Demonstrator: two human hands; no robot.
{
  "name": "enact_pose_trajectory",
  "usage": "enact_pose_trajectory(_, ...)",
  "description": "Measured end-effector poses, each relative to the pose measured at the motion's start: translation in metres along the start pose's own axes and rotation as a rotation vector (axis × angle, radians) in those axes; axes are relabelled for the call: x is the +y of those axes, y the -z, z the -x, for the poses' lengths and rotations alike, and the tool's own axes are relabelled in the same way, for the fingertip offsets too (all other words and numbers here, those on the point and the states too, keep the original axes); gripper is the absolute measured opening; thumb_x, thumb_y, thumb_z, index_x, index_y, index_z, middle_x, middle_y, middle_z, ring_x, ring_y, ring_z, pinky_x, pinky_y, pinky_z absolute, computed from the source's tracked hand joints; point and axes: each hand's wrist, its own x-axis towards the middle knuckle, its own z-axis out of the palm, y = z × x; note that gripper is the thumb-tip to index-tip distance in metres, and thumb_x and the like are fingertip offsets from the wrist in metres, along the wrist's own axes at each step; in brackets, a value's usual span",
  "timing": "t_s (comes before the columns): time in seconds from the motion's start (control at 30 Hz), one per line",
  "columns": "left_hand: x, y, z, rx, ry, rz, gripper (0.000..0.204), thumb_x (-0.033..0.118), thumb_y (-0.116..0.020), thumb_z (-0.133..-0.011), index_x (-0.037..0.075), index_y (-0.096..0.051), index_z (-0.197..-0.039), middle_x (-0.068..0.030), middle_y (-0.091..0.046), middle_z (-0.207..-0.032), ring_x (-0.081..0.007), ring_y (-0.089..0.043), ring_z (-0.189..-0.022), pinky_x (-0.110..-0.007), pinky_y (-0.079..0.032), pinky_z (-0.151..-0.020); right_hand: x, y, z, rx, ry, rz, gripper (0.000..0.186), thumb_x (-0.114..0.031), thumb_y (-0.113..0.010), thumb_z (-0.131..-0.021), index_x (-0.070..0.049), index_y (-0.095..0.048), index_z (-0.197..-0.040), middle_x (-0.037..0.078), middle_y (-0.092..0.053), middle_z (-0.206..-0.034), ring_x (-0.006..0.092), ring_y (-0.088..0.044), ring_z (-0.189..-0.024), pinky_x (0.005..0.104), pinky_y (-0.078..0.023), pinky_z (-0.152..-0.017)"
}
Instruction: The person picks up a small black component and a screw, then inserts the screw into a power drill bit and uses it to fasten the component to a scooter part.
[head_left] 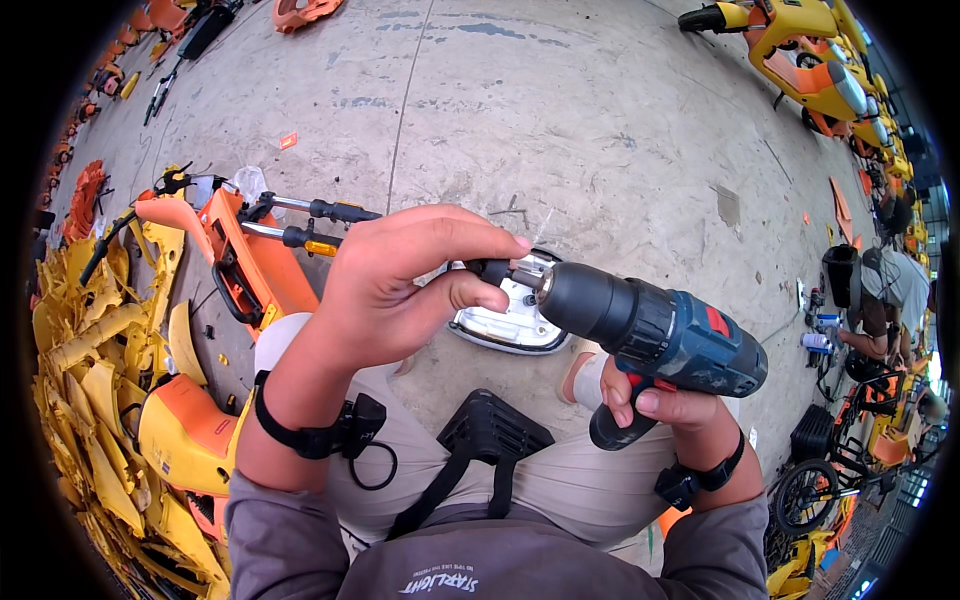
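Observation:
A blue-and-black cordless drill (680, 335) is held across my front, its chuck pointing left. Around its black grip, my right hand (632, 398) is closed, near the red trigger. My left hand (415, 275) pinches a dark, short cylindrical piece (490, 271) between thumb and fingers at the metal bit (530, 277) in front of the chuck. My fingers partly hide that piece, so its kind does not show. Below the drill's front end, a white part with a black rim (505, 328) lies on the floor between my feet, partly covered by the drill and left hand.
To the left lies an orange scooter frame (245, 255) with fork tubes, beside a heap of yellow panels (100, 400). A black slotted piece with straps (495, 428) rests at my lap. Yellow scooters (815, 75) stand far right; another person (890, 290) works at the right.

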Motion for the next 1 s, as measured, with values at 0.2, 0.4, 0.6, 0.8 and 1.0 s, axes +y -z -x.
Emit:
enact_pose_trajectory(0.2, -0.0004, 0.0, 0.0005, 0.007, 0.012, 0.009, 0.04, 0.015, -0.084, -0.074, 0.001, -0.07, -0.109, -0.0102, -0.073, -0.09, -0.0203, -0.069, -0.081, -0.03, -0.053, -0.073, 0.0005, 0.0001, 0.0007, 0.004, -0.001, -0.011, 0.046, -0.015, -0.068, -0.086, 0.0, -0.052, -0.127, 0.008, -0.06, -0.088, 0.014, -0.06, -0.072, 0.0286, -0.052, -0.067)
enact_pose_trajectory(0.4, 0.0016, 0.0001, 0.0013, 0.007, 0.045, 0.007, 0.038, 0.015, -0.083, -0.076, 0.001, -0.07, -0.109, -0.0106, -0.073, -0.091, -0.0199, -0.069, -0.082, -0.03, -0.053, -0.074, 0.0008, 0.0015, 0.0004, 0.006, 0.009, 0.01, 0.043, -0.015, -0.068, -0.086, 0.0, -0.053, -0.124, 0.007, -0.06, -0.087, 0.0141, -0.06, -0.072, 0.0287, -0.051, -0.066)
enact_pose_trajectory(0.6, 0.0012, 0.0003, 0.0013, 0.003, 0.047, 0.012, 0.038, 0.015, -0.082, -0.077, 0.0, -0.069, -0.11, -0.0107, -0.072, -0.091, -0.019, -0.069, -0.082, -0.029, -0.053, -0.074, -0.0021, -0.0026, -0.0002, 0.023, -0.002, 0.002, 0.038, -0.016, -0.069, -0.087, 0.0, -0.054, -0.118, 0.007, -0.059, -0.087, 0.014, -0.06, -0.071, 0.0284, -0.051, -0.065)
enact_pose_trajectory(0.8, 0.0029, 0.0003, 0.0003, 0.004, 0.049, -0.001, 0.037, 0.014, -0.082, -0.078, 0.0, -0.069, -0.11, -0.0108, -0.072, -0.091, -0.0185, -0.069, -0.082, -0.029, -0.053, -0.074, -0.003, -0.0044, 0.0, 0.048, -0.011, -0.003, 0.036, -0.018, -0.07, -0.087, 0.0, -0.056, -0.115, 0.006, -0.059, -0.086, 0.0135, -0.06, -0.071, 0.028, -0.051, -0.066)
enact_pose_trajectory(1.0, 0.0032, 0.0004, 0.002, 0.007, 0.073, 0.026, 0.037, 0.012, -0.081, -0.079, -0.001, -0.068, -0.111, -0.0114, -0.072, -0.095, -0.0178, -0.068, -0.083, -0.029, -0.053, -0.075, -0.0042, -0.0057, -0.0004, 0.052, -0.013, 0.009, 0.035, -0.019, -0.07, -0.086, -0.001, -0.056, -0.113, 0.005, -0.059, -0.086, 0.0133, -0.06, -0.071, 0.0277, -0.051, -0.066)
